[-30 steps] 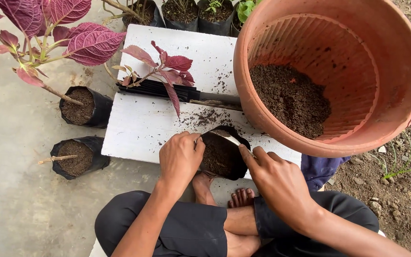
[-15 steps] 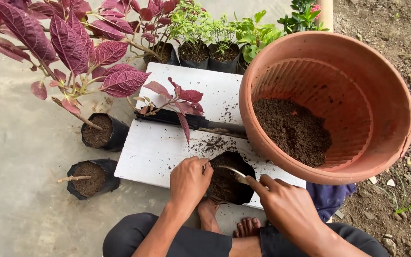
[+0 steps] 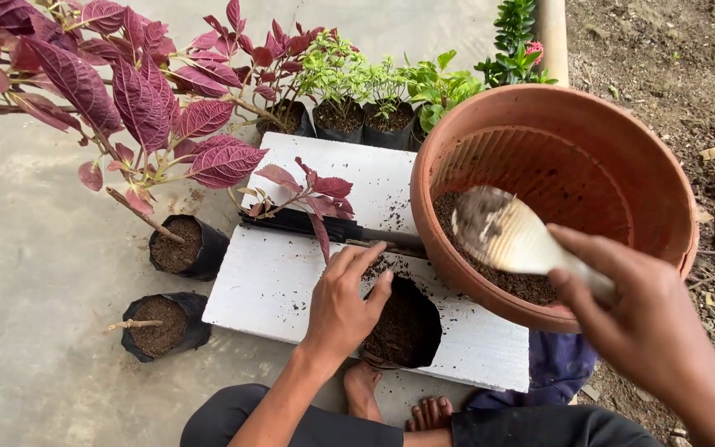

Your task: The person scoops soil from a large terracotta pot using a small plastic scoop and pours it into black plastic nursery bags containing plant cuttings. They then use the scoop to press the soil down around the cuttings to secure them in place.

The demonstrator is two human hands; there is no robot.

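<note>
My left hand (image 3: 346,302) grips the left rim of a black planting bag (image 3: 405,329) filled with dark soil, which stands at the front of a white board (image 3: 275,277). My right hand (image 3: 635,319) is raised and shut on the handle of a pale spoon-shaped scoop (image 3: 502,233), dusted with soil. The scoop hovers over the soil inside the big terracotta pot (image 3: 622,157), above the pot's near rim.
A red-leaved cutting (image 3: 312,194) lies across a black bundle (image 3: 295,222) on the board. Two soil-filled black bags (image 3: 182,247) (image 3: 161,325) stand on the concrete at left, one bearing a large red-leaved plant (image 3: 117,91). Green seedlings (image 3: 374,91) line the back. My bare feet (image 3: 399,397) sit below the board.
My right hand lifted the scoop out of the black bag and swung it right, up over the terracotta pot. My left hand shifted on the bag's rim, fingers spread.
</note>
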